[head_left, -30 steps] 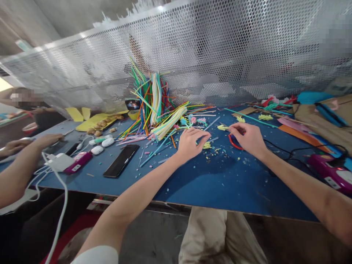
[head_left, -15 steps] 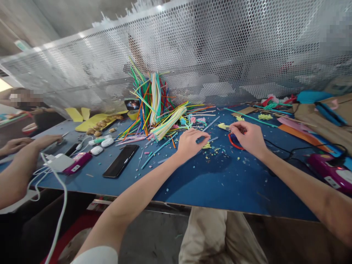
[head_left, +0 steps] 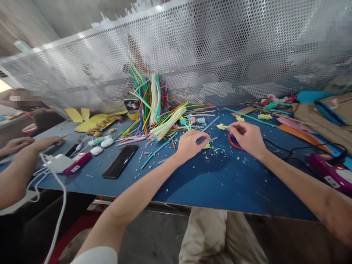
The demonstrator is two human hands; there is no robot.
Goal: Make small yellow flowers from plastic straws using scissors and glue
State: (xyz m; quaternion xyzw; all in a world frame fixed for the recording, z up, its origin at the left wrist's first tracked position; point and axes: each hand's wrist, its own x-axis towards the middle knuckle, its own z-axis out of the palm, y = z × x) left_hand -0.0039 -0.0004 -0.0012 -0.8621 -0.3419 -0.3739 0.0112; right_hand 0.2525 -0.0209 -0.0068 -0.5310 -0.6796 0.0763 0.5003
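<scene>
My left hand [head_left: 191, 144] is over the middle of the blue table, thumb and forefinger curled together in a ring. Anything pinched at its tips is too small to make out. My right hand [head_left: 245, 137] has its fingertips closed at the end of a fuzzy yellow piece [head_left: 221, 126], which looks like trimmed pipe cleaner and points left. Below that palm shows a red and blue handle [head_left: 235, 145]; whether the hand grips it is hidden. Another yellow piece [head_left: 206, 146] lies by my left fingertips, among scattered fluffy clippings [head_left: 217, 151].
Behind my left hand, a bundle of coloured pipe cleaners [head_left: 155, 99] leans at the perforated metal screen [head_left: 220, 47]. A black phone [head_left: 121, 161] and a purple power strip [head_left: 78, 163] lie leftward. Another purple strip [head_left: 330, 170] is at right. A co-worker's hands [head_left: 45, 143] are far left.
The yellow piece at my right fingertips has turned slightly, and that hand has shifted a touch left. My left hand has hardly moved. The co-worker's hand has shifted slightly.
</scene>
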